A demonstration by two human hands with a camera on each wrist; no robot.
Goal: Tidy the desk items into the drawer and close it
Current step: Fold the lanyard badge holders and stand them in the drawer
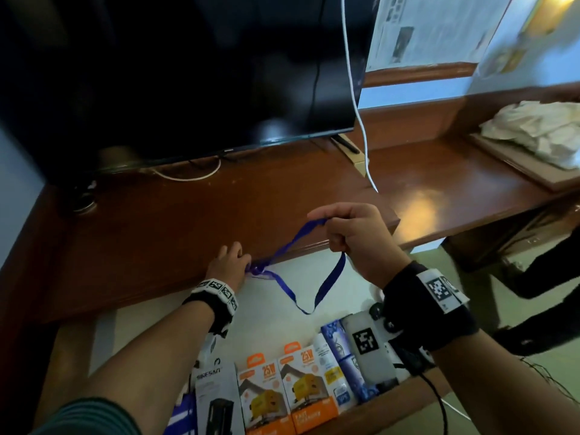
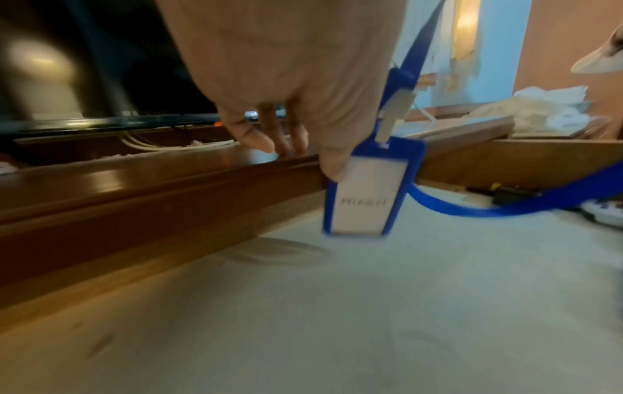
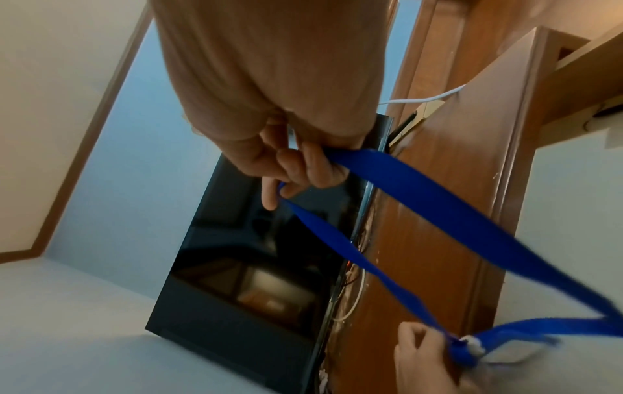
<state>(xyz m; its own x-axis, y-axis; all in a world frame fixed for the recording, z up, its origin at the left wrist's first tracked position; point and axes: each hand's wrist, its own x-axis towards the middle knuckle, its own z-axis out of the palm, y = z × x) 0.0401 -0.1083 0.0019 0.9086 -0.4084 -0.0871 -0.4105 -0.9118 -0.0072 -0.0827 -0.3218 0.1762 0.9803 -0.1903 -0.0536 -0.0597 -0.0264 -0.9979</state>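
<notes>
Back half of the open drawer (image 1: pixel 282 309) is bare pale floor, so there's room to drop a hand in from above around 12 o'clock. Boxes (image 1: pixel 282 394) pack the front edge at 6. The desk edge (image 1: pixel 150 268) overhangs the back at 11, and the blue lanyard (image 1: pixel 301 287) droops across the middle between both hands.

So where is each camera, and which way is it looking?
Head: worn high, looks down at the open drawer; both hands and forearms show.
Left wrist: low in the drawer, looks along the left hand at the badge holder.
Right wrist: looks along the right hand toward the TV.
All three views show the blue lanyard.
</notes>
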